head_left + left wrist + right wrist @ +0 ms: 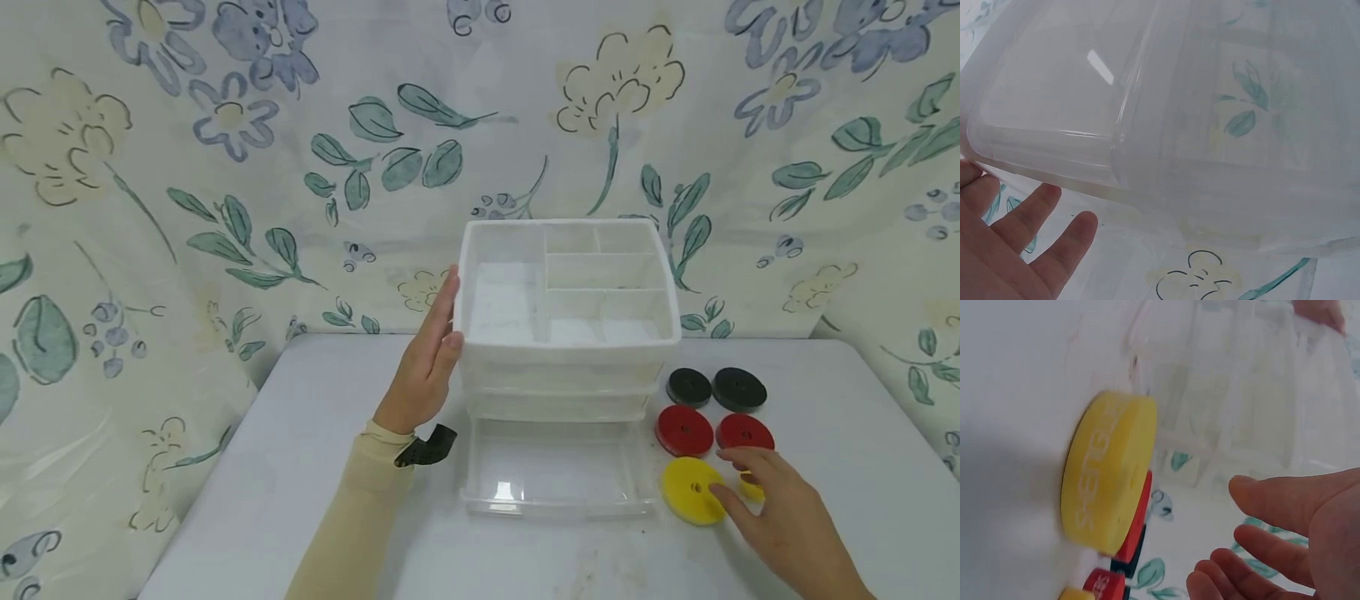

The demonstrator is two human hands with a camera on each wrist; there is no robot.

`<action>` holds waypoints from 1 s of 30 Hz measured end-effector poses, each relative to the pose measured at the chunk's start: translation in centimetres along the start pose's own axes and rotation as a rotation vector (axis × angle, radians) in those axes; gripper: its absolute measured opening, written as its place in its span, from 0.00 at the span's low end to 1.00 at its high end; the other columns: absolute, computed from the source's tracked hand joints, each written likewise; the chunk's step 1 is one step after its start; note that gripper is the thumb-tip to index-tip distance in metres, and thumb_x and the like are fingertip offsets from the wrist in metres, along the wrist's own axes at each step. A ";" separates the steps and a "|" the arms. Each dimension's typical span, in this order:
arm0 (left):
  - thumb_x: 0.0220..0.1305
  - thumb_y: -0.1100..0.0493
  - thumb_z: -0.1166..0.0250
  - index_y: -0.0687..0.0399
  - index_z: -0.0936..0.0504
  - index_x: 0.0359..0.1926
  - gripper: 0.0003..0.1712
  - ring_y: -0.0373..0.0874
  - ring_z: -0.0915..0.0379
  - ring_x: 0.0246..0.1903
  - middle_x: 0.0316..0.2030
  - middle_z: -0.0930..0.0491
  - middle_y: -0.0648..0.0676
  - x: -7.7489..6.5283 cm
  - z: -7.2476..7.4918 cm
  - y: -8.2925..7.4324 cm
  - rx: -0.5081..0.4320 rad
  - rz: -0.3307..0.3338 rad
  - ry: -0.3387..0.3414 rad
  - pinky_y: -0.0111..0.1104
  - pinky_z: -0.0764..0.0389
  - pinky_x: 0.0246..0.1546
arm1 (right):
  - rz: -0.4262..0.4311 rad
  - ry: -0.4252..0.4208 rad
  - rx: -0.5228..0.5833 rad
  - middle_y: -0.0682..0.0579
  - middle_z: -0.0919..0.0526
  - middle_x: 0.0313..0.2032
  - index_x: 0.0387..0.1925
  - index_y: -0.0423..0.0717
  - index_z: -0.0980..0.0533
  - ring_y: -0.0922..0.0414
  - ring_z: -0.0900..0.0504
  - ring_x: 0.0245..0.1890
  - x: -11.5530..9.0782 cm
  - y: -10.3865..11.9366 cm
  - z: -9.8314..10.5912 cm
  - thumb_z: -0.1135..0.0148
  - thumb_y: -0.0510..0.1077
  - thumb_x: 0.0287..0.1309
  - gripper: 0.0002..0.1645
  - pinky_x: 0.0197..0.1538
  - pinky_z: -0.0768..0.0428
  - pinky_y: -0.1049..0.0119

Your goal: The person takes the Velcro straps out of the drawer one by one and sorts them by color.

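Observation:
A white plastic drawer organizer with a divided top tray stands on the table, its clear bottom drawer pulled out toward me. Against the organizer's left side rests my left hand, fingers extended; the left wrist view shows its fingertips at the clear plastic. My right hand hovers over the yellow discs with loosely bent fingers and nothing between them. The larger yellow disc, lettered in white on its rim, lies near its thumb. A second yellow disc is mostly hidden under that hand.
Behind the yellow discs lie two red discs and two black discs, all to the right of the organizer. Floral cloth hangs behind the white table. Small marks dot the table in front of the drawer.

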State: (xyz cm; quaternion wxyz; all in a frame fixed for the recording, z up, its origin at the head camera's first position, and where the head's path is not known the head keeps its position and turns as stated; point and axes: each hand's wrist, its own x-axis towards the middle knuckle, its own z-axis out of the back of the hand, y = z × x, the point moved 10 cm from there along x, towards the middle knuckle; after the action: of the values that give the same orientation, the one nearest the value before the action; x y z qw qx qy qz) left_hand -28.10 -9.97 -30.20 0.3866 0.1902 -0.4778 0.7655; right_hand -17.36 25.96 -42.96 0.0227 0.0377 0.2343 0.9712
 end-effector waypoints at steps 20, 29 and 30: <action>0.82 0.48 0.59 0.51 0.58 0.81 0.35 0.49 0.63 0.78 0.80 0.61 0.54 0.0 0.0 0.2 0.014 0.009 -0.001 0.41 0.50 0.75 | 0.015 0.025 0.056 0.52 0.19 0.37 0.44 0.44 0.20 0.56 0.23 0.35 -1.3 4.1 -2.6 0.19 0.48 0.48 0.24 0.46 0.14 0.55; 0.82 0.47 0.60 0.51 0.59 0.81 0.35 0.49 0.61 0.78 0.80 0.61 0.53 -0.1 0.1 0.0 0.017 0.013 -0.001 0.42 0.48 0.75 | -0.077 0.133 0.091 0.58 0.22 0.27 0.36 0.46 0.20 0.60 0.26 0.29 -1.9 4.5 -4.8 0.20 0.48 0.50 0.17 0.39 0.15 0.63; 0.82 0.46 0.60 0.51 0.59 0.81 0.36 0.49 0.61 0.78 0.80 0.61 0.53 -0.1 0.1 0.0 0.017 0.014 -0.002 0.42 0.48 0.75 | -0.077 0.142 0.096 0.59 0.21 0.26 0.35 0.47 0.19 0.60 0.26 0.28 -2.0 4.7 -5.0 0.20 0.48 0.49 0.16 0.39 0.14 0.64</action>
State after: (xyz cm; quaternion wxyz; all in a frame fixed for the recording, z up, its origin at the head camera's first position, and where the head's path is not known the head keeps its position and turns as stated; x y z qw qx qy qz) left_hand -28.05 -10.08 -30.22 0.3791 0.1908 -0.4730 0.7721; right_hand -15.93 19.42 -45.39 0.0417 -0.0393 0.2828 0.9575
